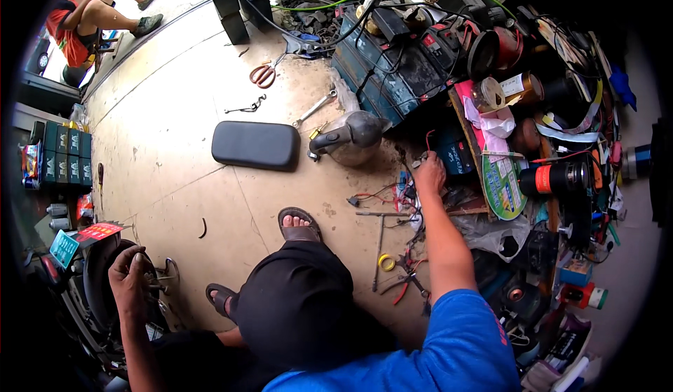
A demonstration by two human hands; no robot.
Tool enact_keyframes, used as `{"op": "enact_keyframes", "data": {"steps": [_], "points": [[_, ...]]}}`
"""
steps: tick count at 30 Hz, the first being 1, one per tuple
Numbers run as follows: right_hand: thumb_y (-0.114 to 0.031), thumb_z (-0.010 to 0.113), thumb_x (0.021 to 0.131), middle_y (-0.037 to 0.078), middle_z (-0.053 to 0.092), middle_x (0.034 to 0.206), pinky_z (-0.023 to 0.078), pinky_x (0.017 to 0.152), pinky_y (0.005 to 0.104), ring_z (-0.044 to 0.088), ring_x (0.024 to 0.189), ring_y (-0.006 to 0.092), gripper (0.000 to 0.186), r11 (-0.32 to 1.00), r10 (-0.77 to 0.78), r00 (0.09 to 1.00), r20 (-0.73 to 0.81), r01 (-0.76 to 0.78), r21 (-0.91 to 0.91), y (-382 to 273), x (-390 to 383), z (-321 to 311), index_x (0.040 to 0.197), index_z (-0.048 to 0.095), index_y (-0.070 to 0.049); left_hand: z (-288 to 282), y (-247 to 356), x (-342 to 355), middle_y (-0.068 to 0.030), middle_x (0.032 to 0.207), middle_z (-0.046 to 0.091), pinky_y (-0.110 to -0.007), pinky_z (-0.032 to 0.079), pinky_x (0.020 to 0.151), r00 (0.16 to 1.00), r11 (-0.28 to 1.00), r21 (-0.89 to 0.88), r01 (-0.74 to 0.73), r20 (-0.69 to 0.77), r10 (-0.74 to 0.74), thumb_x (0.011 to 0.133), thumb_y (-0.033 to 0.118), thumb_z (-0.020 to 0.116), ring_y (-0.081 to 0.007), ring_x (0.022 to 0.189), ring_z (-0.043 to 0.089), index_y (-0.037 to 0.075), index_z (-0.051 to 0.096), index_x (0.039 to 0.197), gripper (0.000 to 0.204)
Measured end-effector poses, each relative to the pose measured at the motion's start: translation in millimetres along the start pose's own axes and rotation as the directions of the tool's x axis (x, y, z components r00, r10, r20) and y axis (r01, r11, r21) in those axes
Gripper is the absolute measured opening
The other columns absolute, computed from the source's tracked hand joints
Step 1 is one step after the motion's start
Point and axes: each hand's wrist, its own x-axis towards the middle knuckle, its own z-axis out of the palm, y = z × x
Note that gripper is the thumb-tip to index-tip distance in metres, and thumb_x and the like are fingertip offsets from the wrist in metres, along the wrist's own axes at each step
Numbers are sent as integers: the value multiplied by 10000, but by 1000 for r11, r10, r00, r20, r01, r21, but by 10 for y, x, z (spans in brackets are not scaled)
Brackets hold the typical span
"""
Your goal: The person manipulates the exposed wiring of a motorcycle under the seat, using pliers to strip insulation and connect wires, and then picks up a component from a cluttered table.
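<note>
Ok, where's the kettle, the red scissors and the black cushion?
kettle point(357, 136): head view, on the middle of its grey body.
red scissors point(263, 75): head view, on the red handle loops.
black cushion point(256, 145): head view, on the middle of its flat top.

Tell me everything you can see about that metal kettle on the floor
The kettle is dull grey metal, dented-looking and grimy, with a rounded body, a domed lid with a small knob, and a dark spout pointing toward the black cushion pad. It stands upright on the tan floor, just in front of the blue battery cases. A spanner lies close behind it. Neither hand touches it; the right hand is nearest.
</note>
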Motion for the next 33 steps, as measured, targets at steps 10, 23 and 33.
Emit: {"op": "enact_keyframes", "data": {"steps": [10, 23, 33], "points": [[-170, 638, 1034, 99, 735, 1117, 579, 739, 290, 702, 937, 156, 143, -219, -85, 977, 194, -209, 953, -1194, -799, -1860, 1139, 600, -81, -248, 248, -269, -25, 803, 685, -183, 299, 435, 982, 973, -132, -187, -38, 184, 1012, 123, 656, 6, 490, 428, -16, 709, 1129, 189], [-142, 657, 994, 115, 695, 1124, 566, 827, 304, 687, 962, 183, 384, 302, -901, 167, 401, -423, 854, -4312, -2143, -4181, 1329, 541, 4, -557, 1024, -1212, -89, 968, 739, -269, 559, 635, 512, 470, 405, -784, -6, 859, 812, 62, 845, -163, 690, 697, 98, 631, 1365, 594], [-30, 637, 974, 98, 646, 1103, 589, 810, 275, 670, 941, 155, 367, 486, -858, -6, 514, -337, 807, -5115, -2951, -3492, 1308, 570, 106, -1137, 184, -1197, -142, 922, 769, -324, 570, 742, 719, 720, 94, -687, -50, 693, 977, 195, 717, -219, 839, 750, 31, 757, 1115, 218]]}}
